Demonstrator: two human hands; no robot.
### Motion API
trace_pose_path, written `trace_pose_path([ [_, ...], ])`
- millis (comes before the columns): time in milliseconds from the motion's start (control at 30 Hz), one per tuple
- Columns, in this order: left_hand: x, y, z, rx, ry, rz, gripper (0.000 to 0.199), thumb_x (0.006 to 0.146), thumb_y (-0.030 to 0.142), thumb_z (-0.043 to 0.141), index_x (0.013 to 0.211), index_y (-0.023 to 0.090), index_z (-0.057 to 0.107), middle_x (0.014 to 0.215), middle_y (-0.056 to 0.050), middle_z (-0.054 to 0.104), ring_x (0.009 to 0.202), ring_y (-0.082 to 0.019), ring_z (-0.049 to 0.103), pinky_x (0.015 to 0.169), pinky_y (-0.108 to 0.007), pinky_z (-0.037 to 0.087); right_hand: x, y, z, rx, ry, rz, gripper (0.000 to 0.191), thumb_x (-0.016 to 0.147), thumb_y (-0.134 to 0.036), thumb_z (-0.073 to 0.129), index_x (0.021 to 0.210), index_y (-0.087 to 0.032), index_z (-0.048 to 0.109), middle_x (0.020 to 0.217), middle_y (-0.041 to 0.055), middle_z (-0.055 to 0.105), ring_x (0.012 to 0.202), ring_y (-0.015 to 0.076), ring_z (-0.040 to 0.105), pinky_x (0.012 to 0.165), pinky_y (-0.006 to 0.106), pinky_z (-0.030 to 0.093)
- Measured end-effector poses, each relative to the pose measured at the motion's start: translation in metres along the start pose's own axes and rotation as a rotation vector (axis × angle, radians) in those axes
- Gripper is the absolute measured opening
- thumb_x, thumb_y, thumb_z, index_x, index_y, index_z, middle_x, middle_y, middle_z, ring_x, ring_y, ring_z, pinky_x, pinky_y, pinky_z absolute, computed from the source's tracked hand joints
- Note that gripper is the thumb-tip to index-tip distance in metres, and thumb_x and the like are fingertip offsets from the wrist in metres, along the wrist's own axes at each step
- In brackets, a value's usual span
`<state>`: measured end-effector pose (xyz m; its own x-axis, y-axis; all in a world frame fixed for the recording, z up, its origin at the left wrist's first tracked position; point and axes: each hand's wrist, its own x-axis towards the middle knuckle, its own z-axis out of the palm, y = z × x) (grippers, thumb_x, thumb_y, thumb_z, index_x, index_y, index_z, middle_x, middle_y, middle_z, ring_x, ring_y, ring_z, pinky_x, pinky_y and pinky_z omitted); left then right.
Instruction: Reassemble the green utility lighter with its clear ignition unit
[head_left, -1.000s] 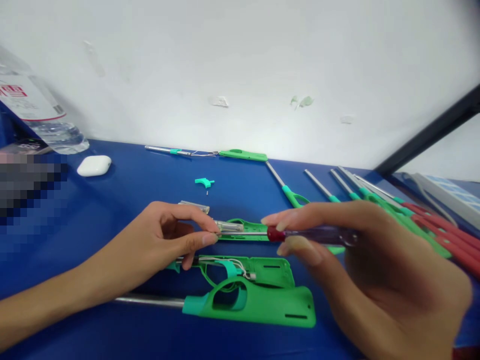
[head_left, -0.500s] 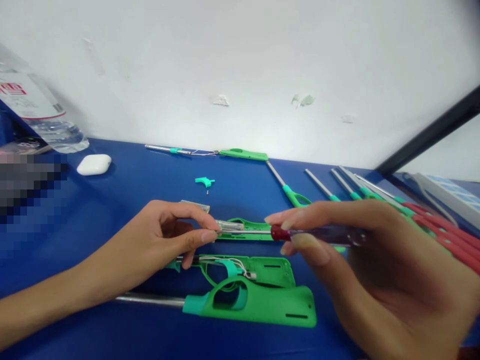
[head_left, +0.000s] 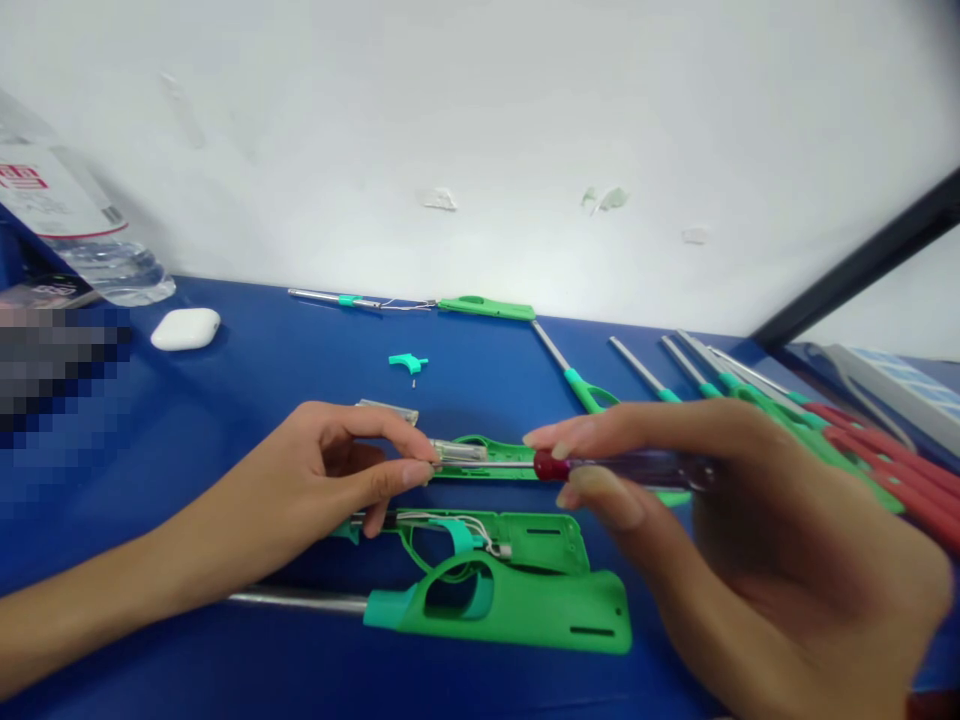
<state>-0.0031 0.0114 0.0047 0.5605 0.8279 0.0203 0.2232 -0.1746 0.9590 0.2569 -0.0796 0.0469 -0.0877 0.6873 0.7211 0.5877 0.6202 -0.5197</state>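
Note:
My right hand (head_left: 780, 540) is closed around the handle of a screwdriver (head_left: 551, 465), which lies level with its thin shaft pointing left. At the shaft's tip, my left hand (head_left: 330, 480) pinches thumb and forefinger together; whatever is between them is too small to make out. Behind the tip are a clear plastic fuel tank (head_left: 459, 451) and an open green lighter shell half (head_left: 514, 460). Nearer me lies an opened lighter half (head_left: 544, 540) with white wires and a teal trigger inside. In front of it rests a green long-necked lighter (head_left: 540, 610) with a metal tube.
A teal trigger (head_left: 407, 362) and a tiny screw (head_left: 413, 383) lie on the blue table (head_left: 300, 370). Several green and red lighters (head_left: 885, 460) are at right. A white earphone case (head_left: 186, 329) and water bottle (head_left: 112, 260) stand left, before the white wall.
The screwdriver and my right hand have shifted slightly left. My left hand keeps its pinch at the tip, almost unmoved.

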Motion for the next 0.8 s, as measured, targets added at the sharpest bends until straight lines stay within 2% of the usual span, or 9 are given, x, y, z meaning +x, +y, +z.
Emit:
trace_pose_path([
  [100,-0.0004,-0.0005,-0.0006,0.002,0.001,-0.004,0.022,0.099,0.049,0.084,0.097,0.028,0.085,0.055,0.006,0.063,0.043,-0.009,0.054,0.041,-0.017,0.041,-0.0019,-0.0004,0.0003,-0.06,0.003,-0.007,0.005,0.104,-0.03,0.083,0.106,-0.03,0.078,0.098,-0.0091,0.089,0.067,0.0082,0.079,0.056,0.02,0.06],
  [267,0.0001,-0.0009,-0.0007,0.001,-0.004,-0.019,0.02,0.1,0.048,0.084,0.098,0.029,0.085,0.053,0.006,0.064,0.045,-0.008,0.053,0.038,-0.015,0.031,-0.0026,0.0006,0.0018,-0.086,0.005,-0.015,0.004,0.105,-0.03,0.082,0.106,-0.03,0.079,0.098,-0.0094,0.089,0.069,0.0082,0.079,0.06,0.02,0.061],
  [367,0.0007,-0.0011,-0.0001,0.0,-0.003,-0.02,0.021,0.1,0.049,0.084,0.096,0.028,0.085,0.053,0.006,0.064,0.046,-0.009,0.055,0.039,-0.015,0.03,-0.0019,0.0008,0.002,-0.12,0.003,-0.005,0.007,0.112,-0.034,0.075,0.107,-0.031,0.08,0.098,-0.0103,0.089,0.069,0.007,0.077,0.061,0.018,0.06],
  [433,0.0007,-0.0015,0.0002,0.002,0.003,-0.02,0.022,0.1,0.049,0.084,0.096,0.028,0.085,0.053,0.006,0.064,0.046,-0.009,0.055,0.039,-0.016,0.031,-0.0015,0.0003,0.0022,-0.104,0.005,0.003,0.005,0.11,-0.034,0.077,0.106,-0.031,0.079,0.096,-0.0116,0.088,0.064,0.0058,0.075,0.059,0.018,0.059],
  [533,0.0005,-0.0021,0.0001,0.019,0.007,-0.025,0.025,0.098,0.052,0.084,0.096,0.027,0.085,0.054,0.006,0.065,0.045,-0.01,0.056,0.04,-0.017,0.036,-0.0025,-0.001,0.0026,-0.088,-0.004,0.027,0.004,0.106,-0.034,0.081,0.104,-0.031,0.078,0.093,-0.0123,0.088,0.059,0.005,0.072,0.055,0.018,0.057],
  [667,0.0011,-0.0028,-0.0006,0.047,0.008,-0.036,0.025,0.094,0.053,0.087,0.096,0.027,0.085,0.061,0.004,0.069,0.048,-0.012,0.06,0.045,-0.021,0.047,-0.0068,-0.0009,0.0024,-0.15,-0.029,0.028,0.017,0.117,-0.047,0.067,0.109,-0.035,0.076,0.1,-0.0122,0.088,0.069,0.0057,0.079,0.061,0.016,0.061],
  [800,0.0015,-0.0034,-0.0014,0.052,0.004,-0.037,0.024,0.094,0.052,0.086,0.098,0.028,0.085,0.061,0.004,0.069,0.049,-0.013,0.062,0.046,-0.021,0.048,-0.0087,0.0014,0.0026,-0.162,-0.037,0.013,0.02,0.118,-0.05,0.064,0.11,-0.036,0.075,0.098,-0.0118,0.088,0.066,0.0051,0.078,0.059,0.015,0.06],
])
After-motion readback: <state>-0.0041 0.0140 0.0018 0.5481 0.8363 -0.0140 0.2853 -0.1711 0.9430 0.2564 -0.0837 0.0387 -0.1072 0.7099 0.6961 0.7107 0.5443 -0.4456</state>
